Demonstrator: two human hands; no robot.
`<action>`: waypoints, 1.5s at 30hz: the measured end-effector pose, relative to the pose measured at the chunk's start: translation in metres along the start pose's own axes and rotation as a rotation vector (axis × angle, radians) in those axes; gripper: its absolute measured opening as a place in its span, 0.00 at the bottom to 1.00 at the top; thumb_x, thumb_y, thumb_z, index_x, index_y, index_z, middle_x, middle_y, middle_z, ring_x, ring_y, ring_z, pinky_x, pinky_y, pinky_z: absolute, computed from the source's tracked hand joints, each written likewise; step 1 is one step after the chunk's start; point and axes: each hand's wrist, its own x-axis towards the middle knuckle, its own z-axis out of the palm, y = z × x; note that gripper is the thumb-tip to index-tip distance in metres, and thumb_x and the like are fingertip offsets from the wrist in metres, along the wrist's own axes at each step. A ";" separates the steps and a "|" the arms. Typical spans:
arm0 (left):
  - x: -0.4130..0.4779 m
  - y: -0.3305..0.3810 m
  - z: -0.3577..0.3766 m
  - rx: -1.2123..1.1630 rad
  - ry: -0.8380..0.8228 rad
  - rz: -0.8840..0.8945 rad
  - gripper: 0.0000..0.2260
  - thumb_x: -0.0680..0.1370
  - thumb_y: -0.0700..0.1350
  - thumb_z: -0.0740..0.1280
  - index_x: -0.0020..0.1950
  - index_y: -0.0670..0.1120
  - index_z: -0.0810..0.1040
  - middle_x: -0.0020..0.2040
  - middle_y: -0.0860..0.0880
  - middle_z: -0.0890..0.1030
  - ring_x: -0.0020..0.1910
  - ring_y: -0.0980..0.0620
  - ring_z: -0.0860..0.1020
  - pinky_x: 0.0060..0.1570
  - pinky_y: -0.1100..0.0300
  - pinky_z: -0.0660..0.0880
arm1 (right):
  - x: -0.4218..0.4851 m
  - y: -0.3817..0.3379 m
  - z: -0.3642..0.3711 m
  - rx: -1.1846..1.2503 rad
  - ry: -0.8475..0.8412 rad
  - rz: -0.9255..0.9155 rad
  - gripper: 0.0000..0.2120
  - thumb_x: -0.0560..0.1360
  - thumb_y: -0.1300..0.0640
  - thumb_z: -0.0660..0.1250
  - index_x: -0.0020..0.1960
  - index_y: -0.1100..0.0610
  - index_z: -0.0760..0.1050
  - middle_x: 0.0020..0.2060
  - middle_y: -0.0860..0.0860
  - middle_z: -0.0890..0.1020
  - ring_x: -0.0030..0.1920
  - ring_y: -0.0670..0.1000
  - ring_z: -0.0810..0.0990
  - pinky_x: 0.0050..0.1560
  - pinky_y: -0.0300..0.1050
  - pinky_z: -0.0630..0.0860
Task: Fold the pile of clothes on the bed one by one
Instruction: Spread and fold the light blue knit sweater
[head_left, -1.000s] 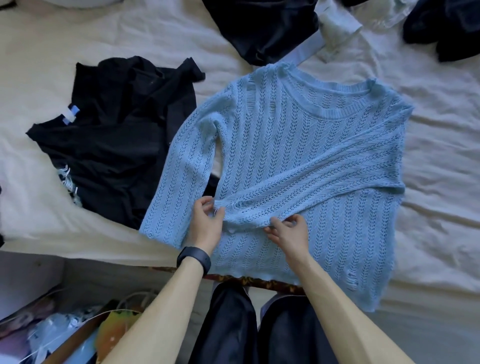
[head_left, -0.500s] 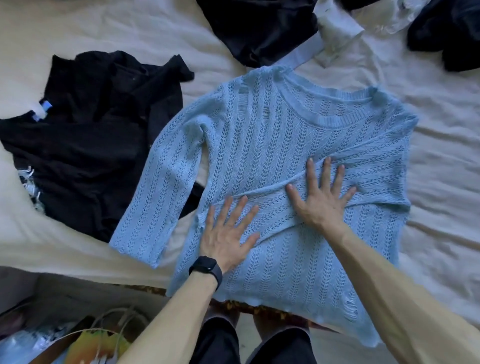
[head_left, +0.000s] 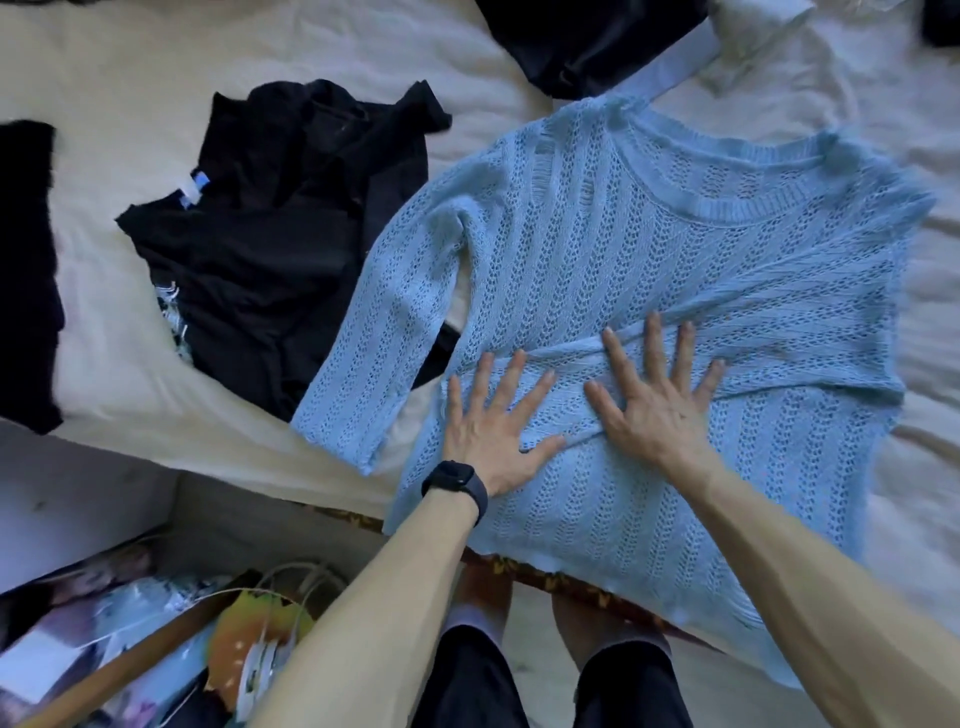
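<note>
- Both hands have let go of the cuff they pinched one second ago. Now they lie flat on the sweater (head_left: 649, 249).
- Left hand (head_left: 493, 431), the one with the watch (head_left: 457, 480), has straight, spread fingers and presses on the folded sleeve (head_left: 769, 332) near its cuff.
- Right hand (head_left: 654, 405) lies just beside it, also flat and spread, on the same sleeve. Neither hand grips anything.
- The sweater lies front up at the near edge of the bed (head_left: 130, 67). Its hem hangs over that edge and its neck points to the far edge.
- One sleeve is already folded across the chest. The free sleeve (head_left: 374, 353) lies out to the left, partly over a black garment (head_left: 270, 249).
- More dark clothes (head_left: 587, 41) wait at the far edge.
- I judge the sweater light, very soft and stretchy. The open knit will sag, and fingers can catch in the holes.
- It seems better to take the free sleeve at the cuff and near the shoulder, not in the middle.
- For the body fold, the hem corners look like the best places to hold, lifted gently so the knit does not stretch.
</note>
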 end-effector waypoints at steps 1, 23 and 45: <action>-0.005 -0.006 -0.005 -0.018 0.034 0.027 0.32 0.78 0.72 0.48 0.80 0.65 0.43 0.81 0.55 0.36 0.79 0.47 0.32 0.74 0.34 0.37 | -0.002 -0.002 -0.004 -0.007 -0.010 0.003 0.33 0.78 0.26 0.43 0.78 0.32 0.33 0.78 0.45 0.27 0.77 0.59 0.24 0.73 0.75 0.33; -0.054 -0.270 -0.184 -1.116 -0.063 -0.238 0.18 0.62 0.51 0.76 0.48 0.46 0.81 0.42 0.55 0.84 0.40 0.57 0.80 0.42 0.65 0.74 | 0.040 -0.277 -0.087 0.737 0.312 0.210 0.23 0.81 0.48 0.64 0.71 0.59 0.73 0.73 0.58 0.71 0.73 0.58 0.67 0.74 0.51 0.58; 0.051 -0.477 -0.242 -1.153 0.098 -0.489 0.09 0.74 0.45 0.76 0.50 0.44 0.83 0.44 0.50 0.85 0.41 0.52 0.81 0.38 0.66 0.76 | 0.162 -0.330 -0.097 0.427 0.000 0.342 0.25 0.78 0.39 0.63 0.71 0.45 0.62 0.68 0.60 0.63 0.68 0.65 0.63 0.71 0.58 0.59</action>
